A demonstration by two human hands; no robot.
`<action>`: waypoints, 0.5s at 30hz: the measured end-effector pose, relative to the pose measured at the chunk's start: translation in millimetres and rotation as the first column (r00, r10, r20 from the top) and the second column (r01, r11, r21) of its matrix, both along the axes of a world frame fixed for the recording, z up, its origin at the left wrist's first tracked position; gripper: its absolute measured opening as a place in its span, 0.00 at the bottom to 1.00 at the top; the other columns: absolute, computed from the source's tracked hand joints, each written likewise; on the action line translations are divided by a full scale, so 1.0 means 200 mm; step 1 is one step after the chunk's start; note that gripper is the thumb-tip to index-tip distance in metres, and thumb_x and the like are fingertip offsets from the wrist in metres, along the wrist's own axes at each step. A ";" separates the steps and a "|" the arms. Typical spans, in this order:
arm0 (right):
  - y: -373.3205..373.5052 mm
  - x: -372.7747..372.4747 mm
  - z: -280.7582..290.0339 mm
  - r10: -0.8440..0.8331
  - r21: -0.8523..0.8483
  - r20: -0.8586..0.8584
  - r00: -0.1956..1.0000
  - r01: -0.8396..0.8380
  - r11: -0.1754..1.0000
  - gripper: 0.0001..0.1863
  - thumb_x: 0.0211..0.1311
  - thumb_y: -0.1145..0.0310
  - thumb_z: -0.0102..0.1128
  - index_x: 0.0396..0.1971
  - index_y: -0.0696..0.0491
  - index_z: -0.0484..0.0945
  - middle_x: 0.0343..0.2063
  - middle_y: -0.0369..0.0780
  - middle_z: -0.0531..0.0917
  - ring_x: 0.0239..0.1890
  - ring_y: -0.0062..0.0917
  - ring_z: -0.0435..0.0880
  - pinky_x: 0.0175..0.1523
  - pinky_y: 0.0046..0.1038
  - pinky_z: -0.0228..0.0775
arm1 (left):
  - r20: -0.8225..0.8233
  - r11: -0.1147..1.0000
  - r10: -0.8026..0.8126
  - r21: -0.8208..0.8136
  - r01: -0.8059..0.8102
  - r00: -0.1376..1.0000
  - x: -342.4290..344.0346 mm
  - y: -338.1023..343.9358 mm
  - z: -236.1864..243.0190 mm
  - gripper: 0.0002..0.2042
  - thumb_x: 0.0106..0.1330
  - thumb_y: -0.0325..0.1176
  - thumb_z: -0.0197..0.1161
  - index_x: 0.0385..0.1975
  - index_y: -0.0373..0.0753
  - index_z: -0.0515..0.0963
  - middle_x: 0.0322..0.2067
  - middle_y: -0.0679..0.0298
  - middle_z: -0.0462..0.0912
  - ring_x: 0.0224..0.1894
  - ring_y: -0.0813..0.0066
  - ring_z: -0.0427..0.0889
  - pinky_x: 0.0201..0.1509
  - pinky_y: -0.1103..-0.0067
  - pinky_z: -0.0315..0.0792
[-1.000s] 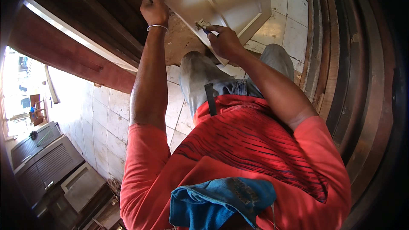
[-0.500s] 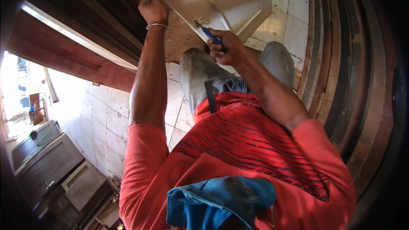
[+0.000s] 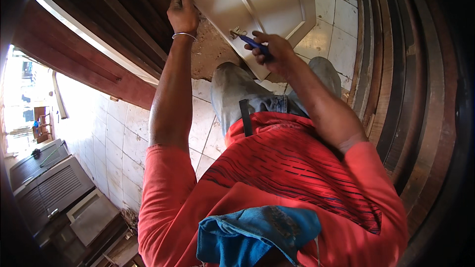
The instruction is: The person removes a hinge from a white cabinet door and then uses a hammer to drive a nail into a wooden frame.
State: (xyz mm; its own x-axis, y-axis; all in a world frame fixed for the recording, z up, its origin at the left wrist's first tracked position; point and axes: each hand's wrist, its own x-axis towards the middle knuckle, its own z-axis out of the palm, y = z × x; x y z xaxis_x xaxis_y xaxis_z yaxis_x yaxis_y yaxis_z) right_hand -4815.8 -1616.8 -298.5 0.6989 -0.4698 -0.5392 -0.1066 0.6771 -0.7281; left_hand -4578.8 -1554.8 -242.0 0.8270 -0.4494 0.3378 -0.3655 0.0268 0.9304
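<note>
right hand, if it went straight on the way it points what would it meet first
With its blue tool leading, the right hand would likely meet the pale panel, though depth is unclear.

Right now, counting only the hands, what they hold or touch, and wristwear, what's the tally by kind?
Hands: 2 (left hand, right hand)
Blue-handled tool: 1
White panel: 1
Bracelet: 1
Total: 5

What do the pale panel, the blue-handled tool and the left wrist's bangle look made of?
Pale panel: probably painted wood, judging by its smooth off-white, moulded face. Blue-handled tool: handle likely plastic, evenly coloured; shaft too small to tell. Bangle: apparently metal, given its silvery shine.
</note>
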 end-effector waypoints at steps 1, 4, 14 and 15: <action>0.00 -0.02 -0.05 -0.149 0.348 0.093 0.984 0.108 0.931 0.18 0.68 0.67 0.52 0.55 0.53 0.78 0.27 0.39 0.80 0.19 0.13 0.66 0.20 0.17 0.59 | -0.002 1.000 -0.007 -0.001 0.007 1.000 -0.03 -0.01 0.01 0.26 0.72 0.50 0.56 0.49 0.28 0.80 0.37 0.58 0.86 0.39 0.75 0.82 0.46 0.77 0.75; 0.05 0.01 -0.08 -0.082 0.053 -0.020 0.996 0.083 0.995 0.17 0.66 0.67 0.54 0.53 0.54 0.79 0.27 0.40 0.81 0.19 0.20 0.71 0.23 0.23 0.64 | 0.233 0.986 0.134 0.062 -0.152 0.963 -0.09 -0.03 0.02 0.26 0.72 0.50 0.56 0.50 0.28 0.80 0.39 0.57 0.86 0.40 0.73 0.83 0.47 0.75 0.75; 0.02 -0.05 0.04 -0.037 -0.898 -0.439 0.898 -0.437 0.047 0.17 0.63 0.62 0.55 0.50 0.46 0.82 0.32 0.51 0.85 0.36 0.46 0.85 0.46 0.44 0.76 | 0.163 0.997 0.060 0.036 -0.067 0.985 -0.04 -0.02 -0.02 0.25 0.72 0.50 0.56 0.47 0.29 0.80 0.37 0.58 0.85 0.39 0.74 0.82 0.45 0.78 0.75; 0.03 -0.06 0.05 -0.059 -0.920 -0.383 0.922 -0.375 0.110 0.16 0.64 0.61 0.56 0.50 0.45 0.82 0.31 0.50 0.85 0.35 0.46 0.84 0.44 0.43 0.77 | 0.162 0.998 0.018 0.051 -0.026 0.987 -0.03 -0.03 -0.01 0.25 0.72 0.50 0.56 0.46 0.29 0.80 0.37 0.59 0.85 0.39 0.75 0.82 0.44 0.79 0.75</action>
